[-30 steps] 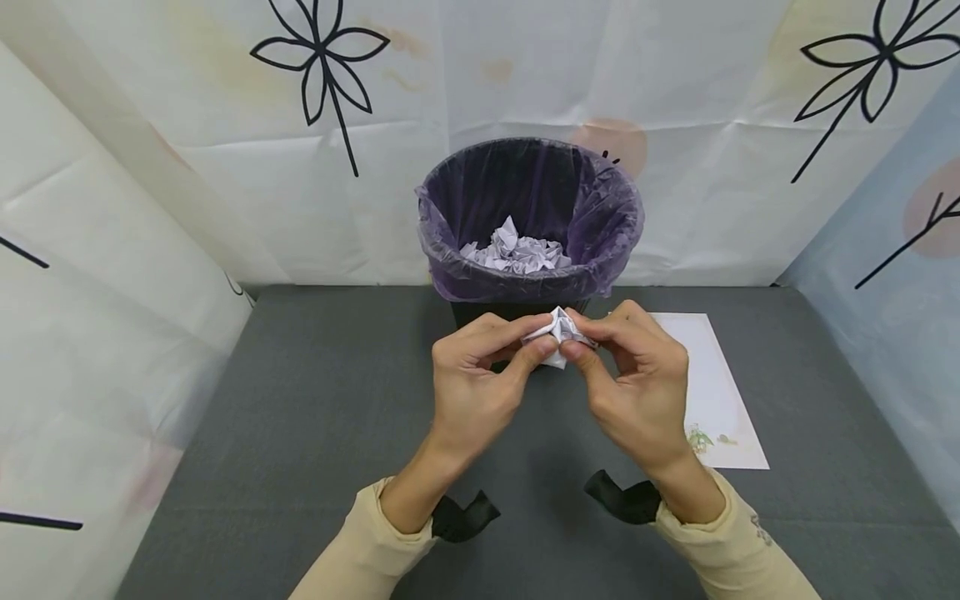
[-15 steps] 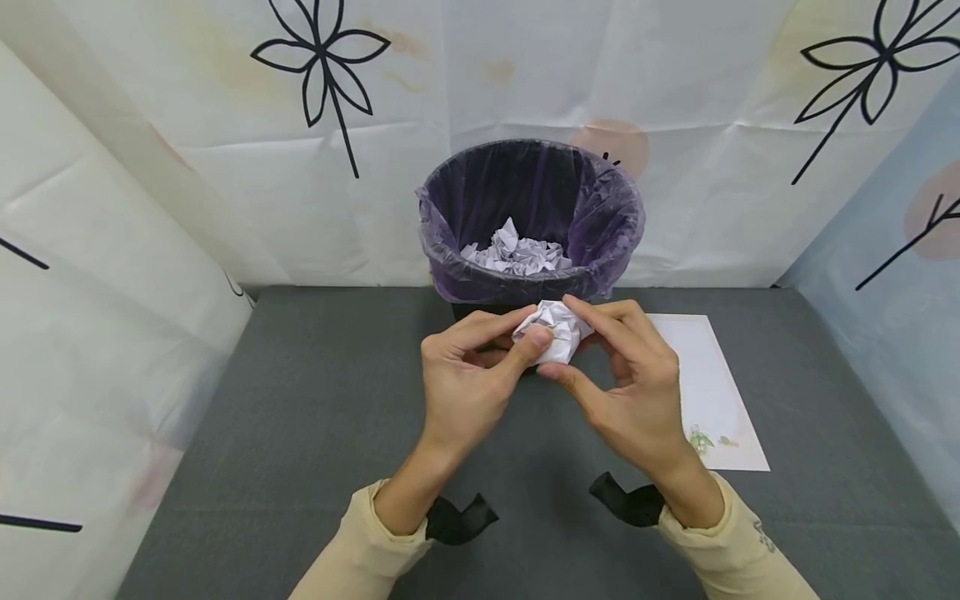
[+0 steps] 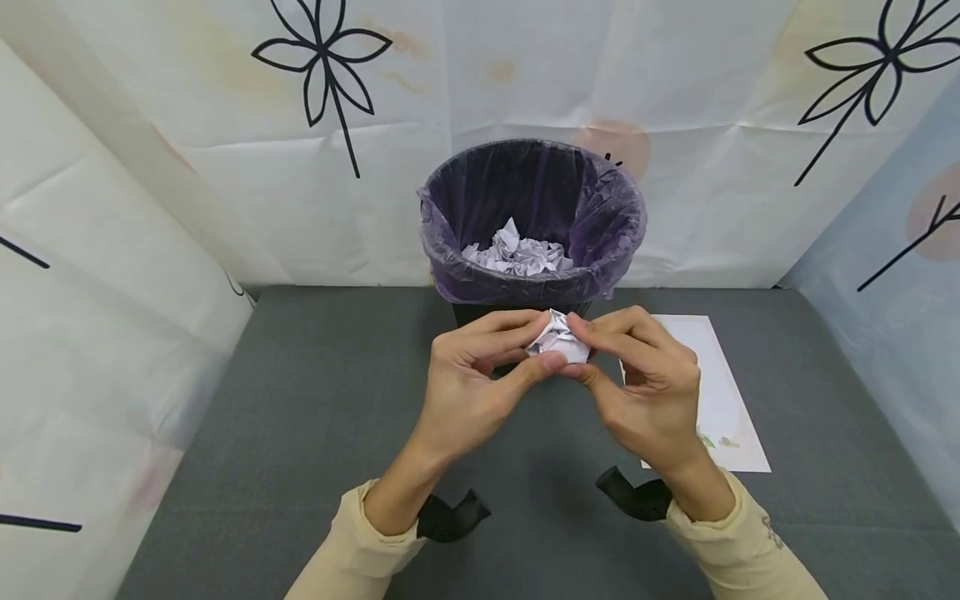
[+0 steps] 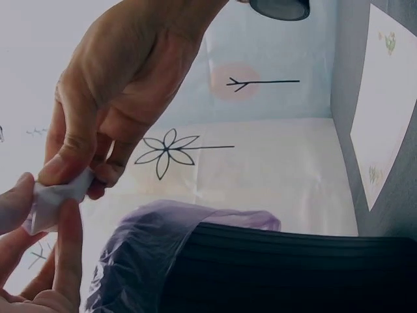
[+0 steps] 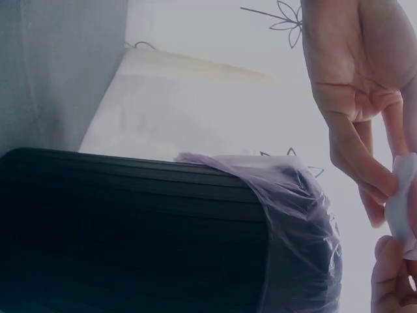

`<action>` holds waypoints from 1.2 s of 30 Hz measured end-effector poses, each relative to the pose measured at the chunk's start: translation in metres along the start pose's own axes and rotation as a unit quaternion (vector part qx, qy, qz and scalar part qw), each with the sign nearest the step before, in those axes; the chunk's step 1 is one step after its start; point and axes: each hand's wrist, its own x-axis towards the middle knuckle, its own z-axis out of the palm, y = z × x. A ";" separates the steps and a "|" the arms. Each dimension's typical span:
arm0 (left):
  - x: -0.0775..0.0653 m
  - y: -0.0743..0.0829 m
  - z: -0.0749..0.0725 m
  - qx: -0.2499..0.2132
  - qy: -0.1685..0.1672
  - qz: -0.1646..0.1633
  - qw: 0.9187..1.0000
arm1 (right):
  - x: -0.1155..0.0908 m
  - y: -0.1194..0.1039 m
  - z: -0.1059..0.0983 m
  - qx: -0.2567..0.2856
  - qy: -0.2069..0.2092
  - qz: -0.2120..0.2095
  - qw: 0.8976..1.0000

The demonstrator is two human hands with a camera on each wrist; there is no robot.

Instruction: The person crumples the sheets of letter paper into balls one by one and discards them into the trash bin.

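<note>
A crumpled ball of white paper is pinched between both hands in front of the bin. My left hand grips its left side, thumb at the lower edge and fingers behind. On the other side my right hand holds it with thumb below and index finger on top. In the left wrist view the paper ball sits between the fingertips of both hands. The right wrist view catches the paper ball at its right edge, partly cut off.
Just beyond the hands stands a black bin lined with a purple plastic bag. Crumpled papers lie inside it. A flat white sheet with small printed drawings rests on the dark grey table at the right. Patterned cloth walls enclose the table.
The fingers have turned and squeezed the paper ball between them, and its visible face differs. Both hands stay in front of the bin, the right one shifted slightly right. Bin and sheet are unmoved.
</note>
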 end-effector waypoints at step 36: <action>0.001 0.002 0.008 -0.013 0.114 -0.070 0.991 | -0.005 -0.007 0.013 -0.242 -0.020 0.014 0.970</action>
